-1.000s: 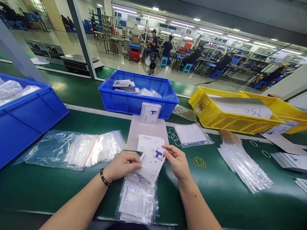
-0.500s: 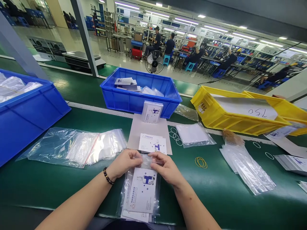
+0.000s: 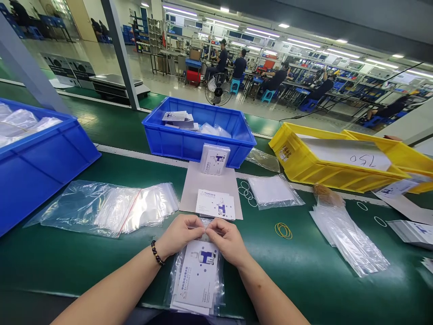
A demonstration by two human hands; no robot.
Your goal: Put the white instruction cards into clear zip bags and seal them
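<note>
A clear plastic bag point(image 3: 219, 289) lies at the front edge of the green table with printed white booklets point(image 3: 199, 273) in or under it; the layers are hard to tell apart. My left hand point(image 3: 182, 234) pinches the bag's top edge between thumb and fingers. Beside it, nearly touching, my right hand point(image 3: 226, 239) pinches the same edge. Just beyond my fingers, more booklets point(image 3: 215, 204) rest on a grey cardboard sheet point(image 3: 189, 187). At that sheet's far end a stack of booklets point(image 3: 215, 159) leans upright against a blue bin point(image 3: 199, 146).
Clear zip bags point(image 3: 135, 210) lie left, near another blue bin point(image 3: 43, 158). To the right are white rings point(image 3: 248, 194), a bagged white stack point(image 3: 272, 189), yellow rubber bands point(image 3: 283, 230), long clear bags point(image 3: 352, 239) and yellow bins point(image 3: 324, 162). People sit working beyond a fan point(image 3: 218, 89).
My hands have come together along the bag's top edge, the right moving left and the left slightly right. The bag and its top booklet have shifted slightly.
</note>
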